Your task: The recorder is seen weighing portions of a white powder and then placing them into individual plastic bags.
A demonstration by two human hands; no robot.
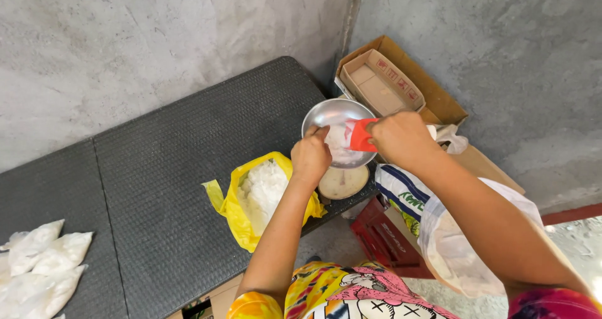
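Against bare concrete walls, on a dark tabletop (157,168), a small clear bag (338,145) of white grains, soft, light and slippery, is pinched at its mouth over the scale pan (326,113) by the left hand (310,156), while a stiff red scoop (362,136) is clasped in the right hand (401,140).

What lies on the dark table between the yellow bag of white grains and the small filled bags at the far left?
In the head view, only bare table separates the yellow bag from the small filled bags.
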